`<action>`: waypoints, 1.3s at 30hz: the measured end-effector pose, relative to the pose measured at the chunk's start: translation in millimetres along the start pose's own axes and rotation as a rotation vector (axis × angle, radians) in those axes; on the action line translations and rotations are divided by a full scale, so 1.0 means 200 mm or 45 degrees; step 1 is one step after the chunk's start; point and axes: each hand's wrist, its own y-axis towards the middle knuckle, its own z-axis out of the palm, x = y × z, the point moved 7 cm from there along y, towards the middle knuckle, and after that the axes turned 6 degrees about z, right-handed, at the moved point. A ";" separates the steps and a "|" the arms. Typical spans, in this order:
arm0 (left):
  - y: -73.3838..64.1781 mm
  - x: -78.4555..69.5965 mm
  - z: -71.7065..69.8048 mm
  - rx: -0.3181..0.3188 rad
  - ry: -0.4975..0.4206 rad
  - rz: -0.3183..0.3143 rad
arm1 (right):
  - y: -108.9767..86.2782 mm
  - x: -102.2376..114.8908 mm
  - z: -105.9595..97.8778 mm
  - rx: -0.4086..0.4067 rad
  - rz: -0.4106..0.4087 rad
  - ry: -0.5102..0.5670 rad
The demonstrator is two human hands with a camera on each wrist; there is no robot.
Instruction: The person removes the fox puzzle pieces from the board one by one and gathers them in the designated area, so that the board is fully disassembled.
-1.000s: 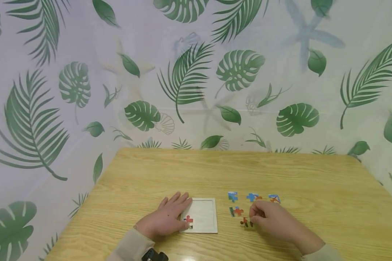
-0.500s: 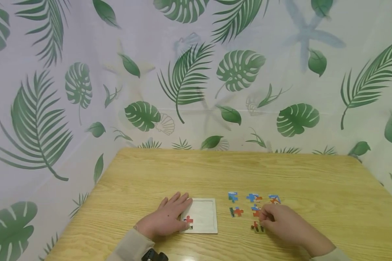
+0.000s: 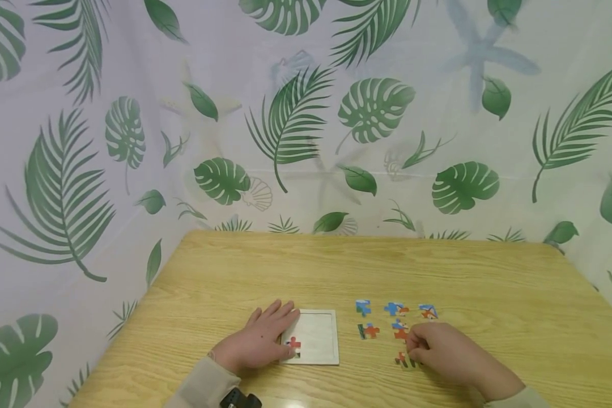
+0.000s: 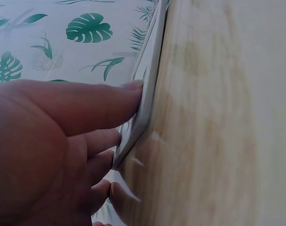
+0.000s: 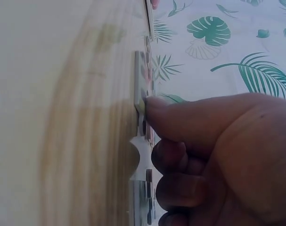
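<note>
A square, light wooden puzzle tray (image 3: pixel 318 339) lies flat on the table, with one red-and-white jigsaw piece (image 3: pixel 294 343) in its lower left corner. My left hand (image 3: pixel 262 337) rests over the tray's left side, fingers spread and fairly straight. In the left wrist view its thumb (image 4: pixel 110 103) presses on the tray's rim (image 4: pixel 150 94). To the right, my right hand (image 3: pixel 438 351) has curled fingers and pinches a red, brown and black jigsaw piece (image 3: pixel 402 358) low on the table. The thumb tip (image 5: pixel 157 106) meets a jigsaw piece's edge (image 5: pixel 139 77) in the right wrist view.
Several jigsaw pieces lie between the tray and the right hand: a blue-and-green one (image 3: pixel 363 307), a red one (image 3: pixel 369 331), and a blue-and-red one (image 3: pixel 400 328) close to the fingers. A patterned leaf cloth (image 3: pixel 306 141) hangs behind the wooden table (image 3: pixel 265 266).
My right hand has moved right and slightly towards me, and the brown-and-red jigsaw piece has slid along with it. A blue-and-red piece came into sight. My left hand stays put.
</note>
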 end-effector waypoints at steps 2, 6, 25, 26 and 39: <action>0.00 0.00 0.00 0.001 0.004 0.005 | 0.00 0.00 0.00 -0.007 0.011 -0.012; 0.00 0.00 0.00 0.007 0.005 0.014 | 0.00 0.00 0.00 -0.029 0.029 -0.034; 0.00 0.00 -0.01 -0.001 -0.005 0.012 | 0.02 0.06 0.00 -0.091 -0.010 -0.030; -0.01 0.00 -0.01 -0.003 -0.001 0.014 | 0.02 0.07 0.00 -0.095 -0.019 -0.021; -0.01 -0.02 -0.01 -0.009 -0.040 0.022 | 0.06 0.23 0.05 -0.190 -0.073 -0.035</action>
